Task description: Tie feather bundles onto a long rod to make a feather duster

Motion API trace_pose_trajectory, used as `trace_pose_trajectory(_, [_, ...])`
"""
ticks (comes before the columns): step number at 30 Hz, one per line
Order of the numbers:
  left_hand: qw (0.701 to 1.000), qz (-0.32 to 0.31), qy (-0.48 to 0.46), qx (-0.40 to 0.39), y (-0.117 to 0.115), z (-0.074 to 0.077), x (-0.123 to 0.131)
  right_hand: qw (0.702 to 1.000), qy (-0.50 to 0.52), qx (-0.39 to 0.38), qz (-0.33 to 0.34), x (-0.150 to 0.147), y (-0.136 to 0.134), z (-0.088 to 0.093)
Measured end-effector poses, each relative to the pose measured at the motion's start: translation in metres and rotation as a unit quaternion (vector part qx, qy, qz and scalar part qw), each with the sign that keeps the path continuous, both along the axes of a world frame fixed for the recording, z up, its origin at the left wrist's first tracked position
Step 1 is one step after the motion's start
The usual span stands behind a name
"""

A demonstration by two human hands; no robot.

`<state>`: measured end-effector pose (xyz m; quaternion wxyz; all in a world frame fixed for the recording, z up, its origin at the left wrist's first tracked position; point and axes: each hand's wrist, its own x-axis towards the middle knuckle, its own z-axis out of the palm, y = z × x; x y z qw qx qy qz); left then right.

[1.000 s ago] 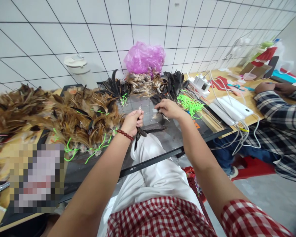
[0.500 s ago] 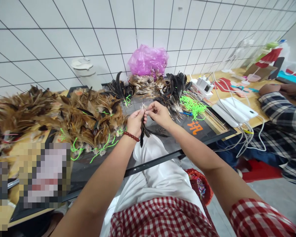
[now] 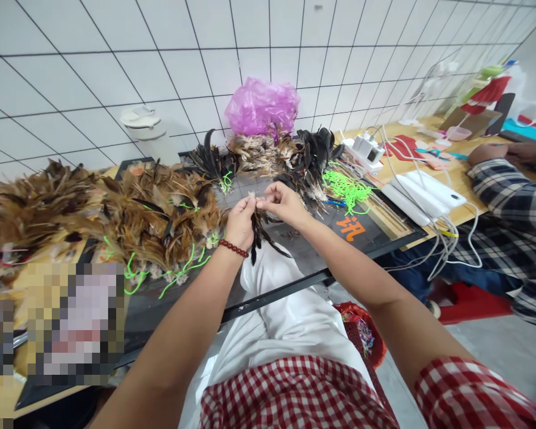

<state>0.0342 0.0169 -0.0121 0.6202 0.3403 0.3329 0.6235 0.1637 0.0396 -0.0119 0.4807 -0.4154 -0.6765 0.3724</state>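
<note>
A small bunch of dark feathers (image 3: 258, 238) is pinched in my left hand (image 3: 241, 221), pale quill ends up and black tips hanging over my lap. My right hand (image 3: 286, 205) meets the left at the quills, thumb and forefinger pressed together; anything between those fingertips is too small to make out. Behind my hands lie loose black feathers (image 3: 290, 179) and a black bundle (image 3: 212, 156) tied with green string. Brown feather bundles (image 3: 161, 208) with green ties are heaped to the left. Bright green strings (image 3: 347, 189) sit in a tangle to the right.
A pink plastic bag (image 3: 263, 106) and a lidded white container (image 3: 143, 128) stand by the tiled wall. White power strips (image 3: 422, 193) with trailing cables are on the right, near another person's plaid sleeve (image 3: 513, 185). Below the table edge is a red basket (image 3: 377, 342).
The feathers in my left hand now hang lower and more spread, their quill ends gathered above the fingers. Both hands have shifted slightly left in the picture, along with the whole view.
</note>
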Motion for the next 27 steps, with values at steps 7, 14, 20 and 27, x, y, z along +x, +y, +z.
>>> trace_pose_trajectory(7, [0.998,-0.060,0.013,0.010,-0.004,0.001,0.000,0.957,-0.194,0.216,0.013,0.008,-0.009,0.013])
trace_pose_trajectory(14, [0.994,-0.093,0.055,-0.032,-0.005,0.001,-0.002,0.965,-0.189,0.157,0.095,0.013,-0.001,0.006])
trace_pose_trajectory(20, [0.990,-0.125,0.051,-0.049,-0.006,0.004,-0.002,0.972,-0.143,0.137,0.124,0.014,0.000,0.004])
trace_pose_trajectory(27, [0.993,-0.100,0.031,-0.057,-0.003,0.003,-0.007,0.963,-0.200,0.162,-0.079,0.047,0.009,0.019])
